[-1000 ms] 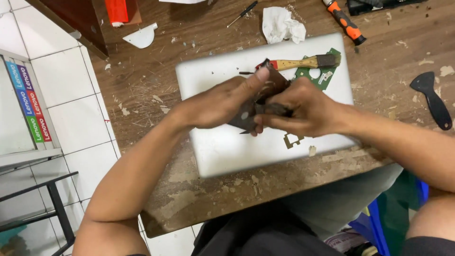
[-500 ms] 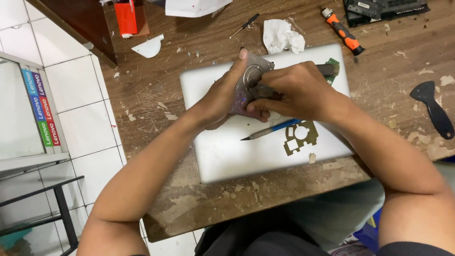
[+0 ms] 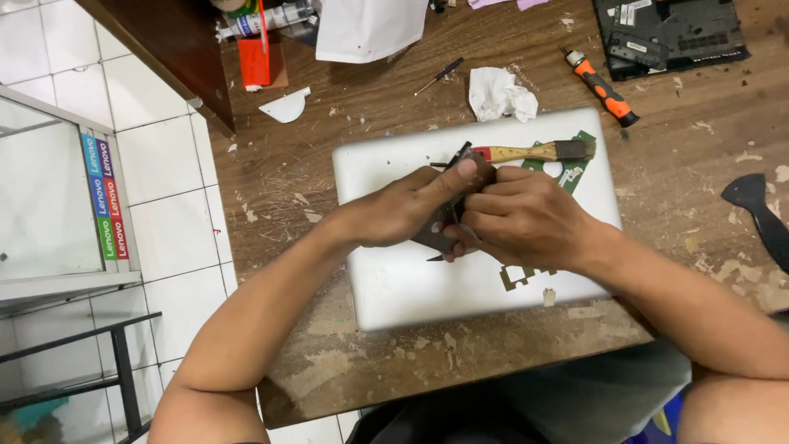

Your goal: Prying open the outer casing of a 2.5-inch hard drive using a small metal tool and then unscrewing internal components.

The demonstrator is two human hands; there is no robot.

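A small dark part (image 3: pixel 448 226) sits pinched between the left hand (image 3: pixel 411 210) and right hand (image 3: pixel 526 218), fingers curled tight around it, above the closed silver laptop (image 3: pixel 394 288). A slip could drop it, or scratch the lid with the pointed tool under the fingers.

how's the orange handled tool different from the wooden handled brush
The orange handled tool lies on the bare wooden table, slanting; the wooden handled brush rests on the silver laptop, almost level. The tool's grip is orange and black; the brush's is pale wood with a red end and dark bristles. The brush lies nearer the hands. Neither is held.
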